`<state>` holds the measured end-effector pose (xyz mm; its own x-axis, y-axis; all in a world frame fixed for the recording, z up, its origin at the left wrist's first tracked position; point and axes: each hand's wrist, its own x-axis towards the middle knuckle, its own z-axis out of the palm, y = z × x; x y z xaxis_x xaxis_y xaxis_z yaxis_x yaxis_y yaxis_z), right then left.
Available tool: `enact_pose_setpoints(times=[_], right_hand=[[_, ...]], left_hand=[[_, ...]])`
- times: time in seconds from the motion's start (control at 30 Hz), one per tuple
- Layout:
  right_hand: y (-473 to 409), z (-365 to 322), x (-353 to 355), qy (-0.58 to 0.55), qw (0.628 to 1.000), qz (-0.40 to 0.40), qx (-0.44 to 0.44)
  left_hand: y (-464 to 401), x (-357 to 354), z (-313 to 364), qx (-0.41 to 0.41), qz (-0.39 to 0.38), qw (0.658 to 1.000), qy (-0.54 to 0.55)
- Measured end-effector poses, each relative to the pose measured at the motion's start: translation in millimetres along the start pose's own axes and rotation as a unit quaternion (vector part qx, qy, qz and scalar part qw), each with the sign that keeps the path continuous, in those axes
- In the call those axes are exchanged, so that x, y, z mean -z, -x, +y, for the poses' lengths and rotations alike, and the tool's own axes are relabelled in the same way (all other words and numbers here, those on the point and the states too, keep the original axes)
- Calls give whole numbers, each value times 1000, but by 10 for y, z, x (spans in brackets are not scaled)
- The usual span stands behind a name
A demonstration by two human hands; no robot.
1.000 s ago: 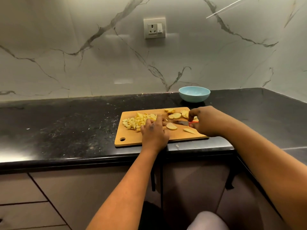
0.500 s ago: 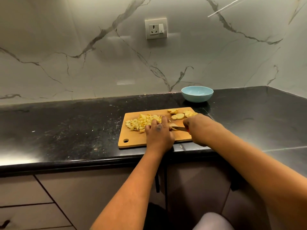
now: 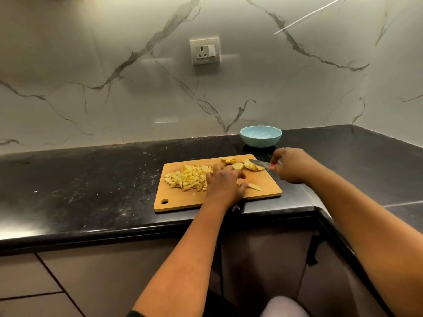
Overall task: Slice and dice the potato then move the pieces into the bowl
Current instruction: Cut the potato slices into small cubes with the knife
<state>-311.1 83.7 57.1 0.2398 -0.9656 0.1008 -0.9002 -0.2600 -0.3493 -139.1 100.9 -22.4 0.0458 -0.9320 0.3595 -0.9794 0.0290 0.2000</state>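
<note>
A wooden cutting board [image 3: 183, 200] lies near the counter's front edge. A pile of diced potato [image 3: 190, 177] covers its left half. Round potato slices [image 3: 238, 166] sit at its back right, and one thin sliver [image 3: 255, 186] lies near the front right. My left hand [image 3: 225, 183] rests on the middle of the board beside the dice, fingers stretched to the right; whatever is under it is hidden. My right hand [image 3: 293, 167] grips a red-handled knife [image 3: 257, 163], whose blade points left over the slices. The light blue bowl [image 3: 261, 136] stands behind the board and looks empty.
The black counter [image 3: 91, 179] turns a corner at the right, where its front edge bends toward me. A marble wall with a socket [image 3: 204, 51] rises behind it. Cabinet fronts fill the space below.
My right hand has carried the knife from the board's front middle to its back right corner, over the slices. My left hand stays on the middle of the board. The camera view shifted.
</note>
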Motion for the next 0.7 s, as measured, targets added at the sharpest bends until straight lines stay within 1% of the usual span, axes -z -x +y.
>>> enact_pose_setpoints(times=[0.07, 0.13, 0.27, 0.33, 0.37, 0.4, 0.43, 0.53, 0.57, 0.6, 0.7], right_hand=[[-54, 34, -89, -21, 1000, -1, -2], [-90, 65, -137, -30, 1000, 8, -1], [-160, 114, -188, -36, 999, 20, 3], [-184, 123, -193, -41, 999, 19, 3], [-192, 128, -190, -43, 999, 21, 4], [-199, 129, -185, -45, 999, 23, 4], [-204, 137, -178, -46, 999, 27, 4], [-207, 145, -189, -38, 999, 28, 4], [-207, 144, -204, -36, 999, 25, 5], [-207, 142, -214, -38, 999, 21, 6], [-207, 139, -228, -52, 998, 17, 7]], left_hand=[[-63, 4, 95, -33, -70, 997, -18], [-123, 4, 162, -43, -110, 993, -29], [-233, 64, 234, -29, -170, 985, -27], [-275, 98, 251, -8, -200, 980, -11], [-285, 105, 252, 7, -202, 979, -3], [-290, 102, 248, 28, -189, 982, 3], [-289, 88, 243, 54, -156, 986, 4], [-249, 17, 226, 125, -8, 992, -13], [-240, -14, 227, 135, 14, 991, -16], [-246, -40, 235, 144, 14, 989, -17], [-296, -66, 260, 171, -33, 985, -18]])
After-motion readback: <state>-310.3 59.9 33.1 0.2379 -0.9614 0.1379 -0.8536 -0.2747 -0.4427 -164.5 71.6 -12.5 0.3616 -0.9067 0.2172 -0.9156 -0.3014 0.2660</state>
